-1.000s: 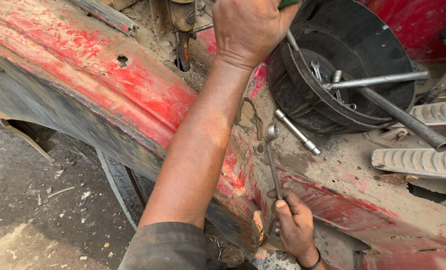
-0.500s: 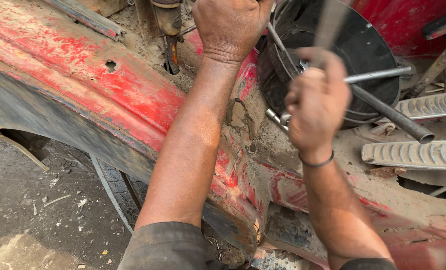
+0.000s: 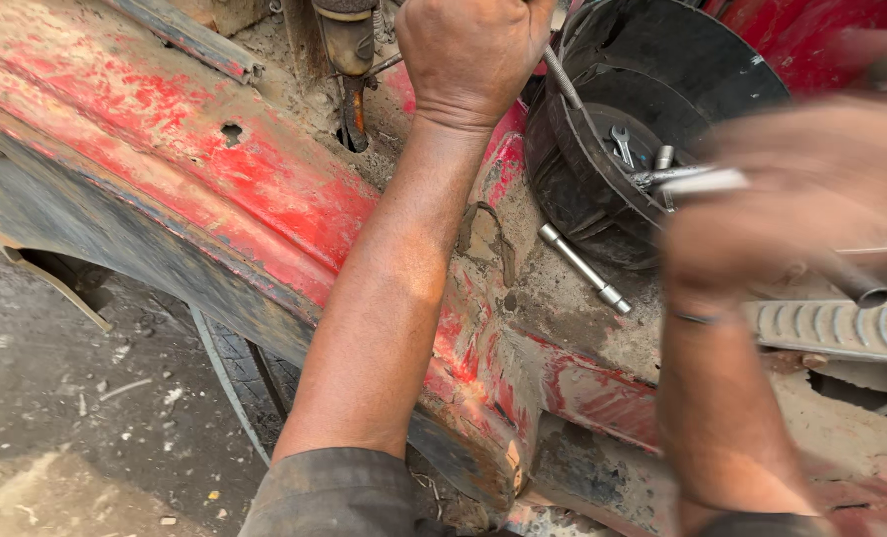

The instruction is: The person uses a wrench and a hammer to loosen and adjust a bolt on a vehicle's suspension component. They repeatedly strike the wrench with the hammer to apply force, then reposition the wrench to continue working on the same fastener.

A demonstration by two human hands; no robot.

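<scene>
Edges crowd the work on every side: the left hand sits at the top of the view, curled into a tight fist on something at the frame's edge, with a thin metal rod running down just beside its knuckles toward the black bucket. The right hand is a blur over the bucket's near rim (too smeared to tell whether its fingers are spread or closed, or whether they hold anything). Inside the bucket lie a small spanner and other steel tools; a socket extension bar rests on the dusty panel just outside its wall, between the two forearms. A ribbed metal pedal lies to the right, near the blurred wrist. Open room is mostly leftward, along the worn red body panel, scraped and caked with dirt, with a small hole in it. Below its lip shows a tyre, then bare, littered ground.
</scene>
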